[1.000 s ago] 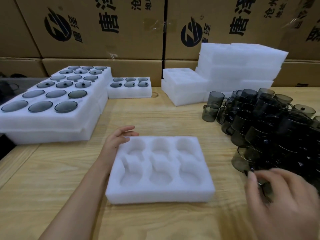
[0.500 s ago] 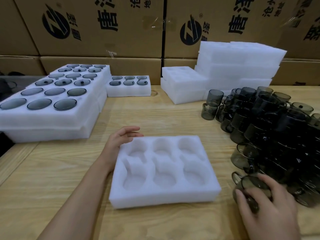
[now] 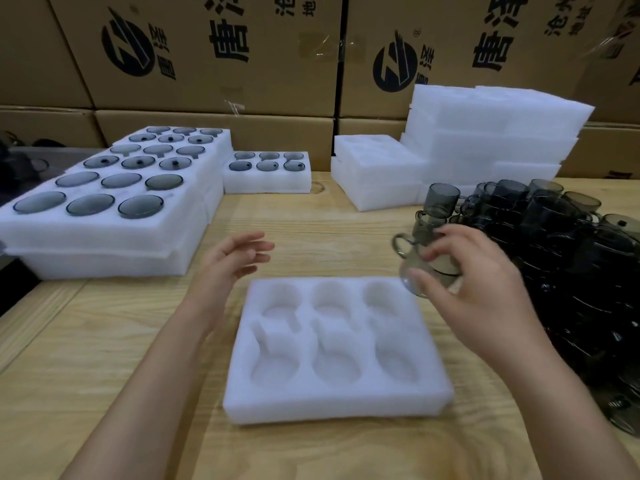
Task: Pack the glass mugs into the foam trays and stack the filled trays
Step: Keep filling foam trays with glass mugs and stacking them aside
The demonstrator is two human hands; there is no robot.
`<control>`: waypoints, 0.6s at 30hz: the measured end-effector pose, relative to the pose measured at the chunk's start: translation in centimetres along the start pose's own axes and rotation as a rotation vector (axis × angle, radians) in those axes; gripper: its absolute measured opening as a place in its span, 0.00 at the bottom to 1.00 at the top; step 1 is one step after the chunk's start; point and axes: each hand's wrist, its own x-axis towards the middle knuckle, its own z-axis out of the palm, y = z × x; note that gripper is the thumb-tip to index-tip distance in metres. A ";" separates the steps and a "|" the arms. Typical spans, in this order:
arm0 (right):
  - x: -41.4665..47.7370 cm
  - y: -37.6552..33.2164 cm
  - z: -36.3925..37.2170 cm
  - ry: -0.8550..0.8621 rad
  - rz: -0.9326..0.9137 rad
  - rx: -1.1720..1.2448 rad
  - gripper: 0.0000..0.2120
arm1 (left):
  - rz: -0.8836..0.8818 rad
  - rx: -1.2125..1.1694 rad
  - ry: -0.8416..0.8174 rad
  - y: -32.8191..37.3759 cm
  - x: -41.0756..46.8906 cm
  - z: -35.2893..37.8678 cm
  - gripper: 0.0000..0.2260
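While the right hand [image 3: 478,292] pinches a smoky mug [image 3: 420,265] between thumb and fingers just above the far right corner of the tray [image 3: 332,405], the left hand [image 3: 228,268] hovers off its far left corner, fingers spread and loose. The tray lies on the counter [image 3: 86,358] with six bare hollows. Filled trays [image 3: 104,233] are stacked at left, and loose mugs [image 3: 561,244] are heaped at right.

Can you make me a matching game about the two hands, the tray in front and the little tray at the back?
Things:
1. left hand
2. right hand
3. near foam tray
4. small far tray

States:
a. all six pockets filled
b. holds a glass mug
c. open, holding nothing
d. all six pockets empty

Pairs: 1-c, 2-b, 3-d, 4-a
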 end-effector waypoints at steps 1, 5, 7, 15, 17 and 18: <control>1.0 -0.7 0.2 -0.091 -0.060 0.067 0.10 | 0.024 0.040 0.001 0.8 0.2 0.1 0.14; 3.2 -2.1 1.8 -0.357 -0.099 0.278 0.15 | 0.003 0.188 -0.286 4.1 0.6 2.7 0.14; 3.3 -1.8 2.6 -0.331 -0.063 0.322 0.15 | -0.032 0.284 -0.470 5.0 0.3 4.8 0.20; 2.1 1.2 4.1 0.065 0.247 0.425 0.17 | 0.262 0.644 -0.518 5.2 -0.5 8.5 0.31; 1.7 1.4 4.3 0.163 0.327 0.414 0.21 | 0.293 0.780 -0.603 4.6 -1.0 9.6 0.35; 1.5 1.3 4.5 0.167 0.345 0.420 0.22 | 0.306 0.836 -0.626 4.2 -1.2 10.3 0.37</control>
